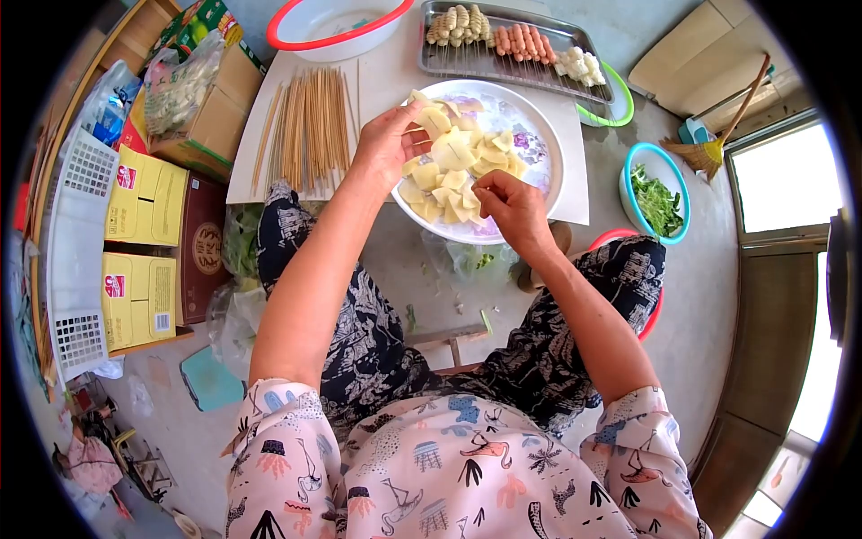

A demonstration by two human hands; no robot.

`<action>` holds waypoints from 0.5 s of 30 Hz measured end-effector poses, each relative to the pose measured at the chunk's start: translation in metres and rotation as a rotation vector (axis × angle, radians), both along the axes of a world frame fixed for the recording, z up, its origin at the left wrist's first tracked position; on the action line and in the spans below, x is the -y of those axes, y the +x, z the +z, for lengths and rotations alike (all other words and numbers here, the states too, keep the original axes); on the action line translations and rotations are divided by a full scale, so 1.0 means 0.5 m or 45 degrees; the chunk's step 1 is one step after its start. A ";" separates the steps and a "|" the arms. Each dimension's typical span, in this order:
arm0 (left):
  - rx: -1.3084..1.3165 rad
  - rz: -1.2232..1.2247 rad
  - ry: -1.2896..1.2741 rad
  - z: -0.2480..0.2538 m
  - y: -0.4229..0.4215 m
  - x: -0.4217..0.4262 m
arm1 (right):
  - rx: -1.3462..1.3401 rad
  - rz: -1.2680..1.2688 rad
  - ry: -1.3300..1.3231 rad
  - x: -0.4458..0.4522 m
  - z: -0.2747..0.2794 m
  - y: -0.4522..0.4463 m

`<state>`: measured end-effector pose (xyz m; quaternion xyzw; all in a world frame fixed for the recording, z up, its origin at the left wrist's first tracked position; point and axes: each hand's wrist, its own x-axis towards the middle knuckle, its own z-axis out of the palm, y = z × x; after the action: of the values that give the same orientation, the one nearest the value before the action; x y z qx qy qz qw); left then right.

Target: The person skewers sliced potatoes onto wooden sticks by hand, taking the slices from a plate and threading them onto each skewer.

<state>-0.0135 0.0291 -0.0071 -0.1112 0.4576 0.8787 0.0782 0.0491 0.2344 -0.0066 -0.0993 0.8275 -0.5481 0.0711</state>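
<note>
Over a white plate with a purple flower pattern [541,153], my left hand [386,144] pinches pale yellow potato slices [434,121] at the plate's upper left. My right hand [514,208] is closed at the plate's lower right, its fingertips close to the slices; whatever it grips is too small or hidden to make out. More potato slices [453,190] lie piled across the middle and left of the plate. To the left of my left hand, a bundle of bamboo skewers [310,126] rests on the white table [377,76].
Behind the plate, a metal tray [449,65] holds skewered sausages [523,42] and other skewered food. A red-rimmed basin [337,40] stands at the back left. A blue basin [626,193] with green leaves sits on the floor right. Yellow boxes [142,198] are stacked left.
</note>
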 end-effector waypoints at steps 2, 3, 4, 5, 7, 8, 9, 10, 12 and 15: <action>0.039 0.026 0.008 -0.001 0.000 0.000 | -0.012 0.016 0.019 0.002 0.002 0.000; 0.039 0.026 0.008 -0.001 0.000 0.000 | -0.012 0.016 0.020 0.001 -0.002 -0.003; 0.053 0.039 0.015 -0.001 0.000 -0.001 | 0.057 0.059 -0.063 -0.001 -0.010 -0.007; 0.068 0.051 0.021 -0.002 0.000 -0.002 | 0.125 0.103 -0.145 -0.003 -0.018 -0.011; 0.084 0.046 0.029 -0.003 0.000 0.000 | 0.165 0.115 -0.238 -0.006 -0.036 -0.016; 0.098 0.040 0.036 -0.002 0.000 0.000 | 0.203 0.126 -0.332 -0.005 -0.036 -0.016; 0.098 0.041 0.037 -0.002 0.001 0.000 | 0.203 0.127 -0.331 -0.005 -0.036 -0.015; 0.103 0.035 0.025 -0.003 0.002 0.000 | 0.130 0.089 -0.214 -0.006 -0.033 -0.013; 0.107 0.031 0.015 -0.003 0.004 0.001 | 0.057 0.053 -0.097 -0.006 -0.028 -0.012; 0.109 0.033 0.022 -0.001 0.005 0.003 | 0.095 0.089 -0.122 -0.007 -0.028 -0.013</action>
<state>-0.0111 0.0278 -0.0076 -0.1540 0.4449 0.8779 0.0874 0.0427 0.2378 -0.0207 -0.1108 0.7930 -0.5876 0.1163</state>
